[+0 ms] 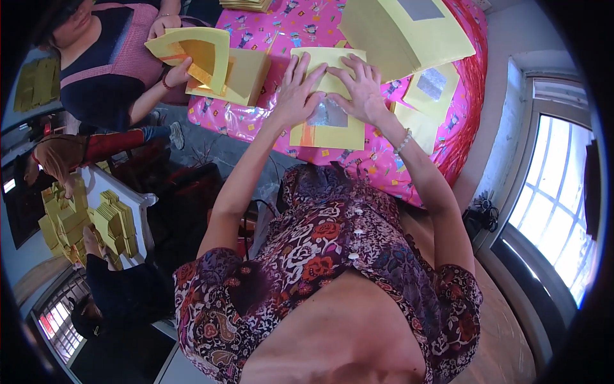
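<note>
Both hands, left (295,93) and right (364,93), press flat, seemingly fingers spread, on yellow paper (329,131).

Both bare forearms reach forward from the lower part of the view and converge. The left hand (297,89) lies palm down, fingers (300,64) straight and spread slightly, pointing away from the body. The right hand (364,89) lies flat just beside it, its fingers (348,67) angled toward the left hand, the fingertips of both nearly meeting. A beaded bracelet (403,141) circles the right wrist. Both elbows are bent outward.
</note>
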A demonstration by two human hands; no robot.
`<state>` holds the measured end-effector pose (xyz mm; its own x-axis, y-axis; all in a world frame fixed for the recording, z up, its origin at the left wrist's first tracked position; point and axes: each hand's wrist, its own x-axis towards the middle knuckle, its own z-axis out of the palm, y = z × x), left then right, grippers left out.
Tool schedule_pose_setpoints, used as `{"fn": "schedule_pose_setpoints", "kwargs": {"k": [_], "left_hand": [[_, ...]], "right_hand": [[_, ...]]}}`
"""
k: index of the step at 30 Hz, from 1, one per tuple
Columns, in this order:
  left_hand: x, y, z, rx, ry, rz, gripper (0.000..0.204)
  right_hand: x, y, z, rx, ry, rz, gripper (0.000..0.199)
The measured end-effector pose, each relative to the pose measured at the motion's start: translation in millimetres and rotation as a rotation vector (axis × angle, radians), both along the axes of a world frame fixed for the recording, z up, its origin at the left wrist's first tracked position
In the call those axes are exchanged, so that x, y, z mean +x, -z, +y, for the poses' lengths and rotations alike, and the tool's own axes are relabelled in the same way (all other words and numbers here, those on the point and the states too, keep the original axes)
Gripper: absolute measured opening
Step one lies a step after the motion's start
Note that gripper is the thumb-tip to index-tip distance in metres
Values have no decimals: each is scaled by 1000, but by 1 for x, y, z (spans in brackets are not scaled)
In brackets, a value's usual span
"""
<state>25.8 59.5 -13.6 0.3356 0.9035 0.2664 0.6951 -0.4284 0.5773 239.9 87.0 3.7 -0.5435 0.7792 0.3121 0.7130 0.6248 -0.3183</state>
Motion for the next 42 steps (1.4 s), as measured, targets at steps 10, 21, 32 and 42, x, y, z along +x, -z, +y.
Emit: {"fn": "schedule_pose_setpoints", "kwargs": {"k": [10,21,32,42], "left_hand": [[-31,10,-7,-160,21,-341,61],[-48,-3,-10,-440,106,-589,61],[-43,5,-7,-433,98,-563,60],[-32,0,-26,-234,-73,-479,62]], "right_hand": [[-1,3,-3,-17,-29,25,58],[12,-5,-10,-90,-60,85,59],[52,8,-10,-207,-164,67,56],[47,-19,-12,-56,-120,-202,68]]}}
